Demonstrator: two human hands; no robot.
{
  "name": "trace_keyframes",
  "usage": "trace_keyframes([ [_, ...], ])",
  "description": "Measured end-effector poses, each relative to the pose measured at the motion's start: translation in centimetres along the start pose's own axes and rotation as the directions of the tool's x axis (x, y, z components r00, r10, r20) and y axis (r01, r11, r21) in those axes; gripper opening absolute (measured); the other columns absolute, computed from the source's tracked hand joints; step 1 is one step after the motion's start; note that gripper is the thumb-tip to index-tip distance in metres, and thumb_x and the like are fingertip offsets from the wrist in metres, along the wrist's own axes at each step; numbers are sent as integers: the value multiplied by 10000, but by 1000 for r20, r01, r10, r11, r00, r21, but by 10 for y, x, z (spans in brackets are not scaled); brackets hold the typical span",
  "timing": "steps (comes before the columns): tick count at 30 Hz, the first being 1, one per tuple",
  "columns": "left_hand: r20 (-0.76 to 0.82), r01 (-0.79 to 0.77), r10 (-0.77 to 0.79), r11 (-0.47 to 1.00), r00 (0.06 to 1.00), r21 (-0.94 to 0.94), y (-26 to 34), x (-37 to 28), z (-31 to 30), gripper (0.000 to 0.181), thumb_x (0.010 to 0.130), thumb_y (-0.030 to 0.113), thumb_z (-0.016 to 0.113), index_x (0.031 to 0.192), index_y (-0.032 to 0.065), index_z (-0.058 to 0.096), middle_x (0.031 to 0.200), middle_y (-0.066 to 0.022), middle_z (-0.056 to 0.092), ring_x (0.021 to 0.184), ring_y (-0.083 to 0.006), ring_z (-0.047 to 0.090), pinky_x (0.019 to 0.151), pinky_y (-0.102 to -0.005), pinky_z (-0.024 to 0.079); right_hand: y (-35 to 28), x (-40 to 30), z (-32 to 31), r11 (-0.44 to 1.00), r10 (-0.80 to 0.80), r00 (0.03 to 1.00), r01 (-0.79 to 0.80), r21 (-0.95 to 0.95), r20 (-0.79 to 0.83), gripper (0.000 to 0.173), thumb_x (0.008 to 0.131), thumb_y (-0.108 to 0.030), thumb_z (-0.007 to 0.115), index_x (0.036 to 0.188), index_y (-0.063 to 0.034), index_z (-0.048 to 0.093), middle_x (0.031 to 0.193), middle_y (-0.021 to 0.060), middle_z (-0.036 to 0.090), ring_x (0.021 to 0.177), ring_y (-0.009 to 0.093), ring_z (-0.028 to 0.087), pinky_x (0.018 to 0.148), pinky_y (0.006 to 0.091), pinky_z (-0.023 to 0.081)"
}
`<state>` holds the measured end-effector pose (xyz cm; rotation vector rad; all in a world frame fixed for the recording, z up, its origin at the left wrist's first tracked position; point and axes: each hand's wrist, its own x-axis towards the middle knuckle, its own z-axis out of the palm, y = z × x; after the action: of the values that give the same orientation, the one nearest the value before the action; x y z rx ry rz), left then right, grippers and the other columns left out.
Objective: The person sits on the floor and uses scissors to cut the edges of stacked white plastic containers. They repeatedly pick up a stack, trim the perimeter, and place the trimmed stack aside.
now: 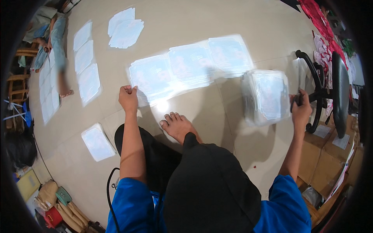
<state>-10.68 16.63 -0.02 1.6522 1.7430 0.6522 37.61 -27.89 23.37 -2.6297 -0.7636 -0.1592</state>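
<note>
A long, layered strip of clear film with three pale printed panels lies across the tiled floor before me. My left hand pinches the strip's near-left edge between thumb and fingers. Off to the right, my right hand grips dark-handled scissors, whose blades point away from me and look blurred. Just left of that hand sits a thick pile of printed film sheets, glossy and uneven at its edges. My bare foot rests on the floor near the strip.
More printed sheets lie farther off, with a column of three at left. A smaller stack is beside my knee. Another person sits at far left, near more sheets. A black swivel chair and cardboard boxes stand right.
</note>
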Motion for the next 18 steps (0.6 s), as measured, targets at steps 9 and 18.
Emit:
trace_keyframes([
  [9, -105, -15, 10, 999, 994, -50, 38, -21, -23, 236, 909, 193, 886, 975, 3, 763, 796, -71, 741, 719, -155, 664, 730, -322, 548, -143, -76, 100, 890, -249, 873, 36, 454, 419, 403, 897, -83, 874, 1267, -102, 716, 793, 59, 689, 676, 146, 629, 697, 296, 562],
  [18, -75, -183, 204, 957, 976, 226, 24, -24, -10, 180, 926, 143, 832, 964, -12, 748, 917, -167, 749, 849, -284, 734, 788, -412, 582, -202, -96, 163, 834, -390, 761, 52, 550, 519, 438, 895, -262, 890, 1263, -106, 710, 920, 157, 785, 839, 349, 787, 734, 432, 606],
])
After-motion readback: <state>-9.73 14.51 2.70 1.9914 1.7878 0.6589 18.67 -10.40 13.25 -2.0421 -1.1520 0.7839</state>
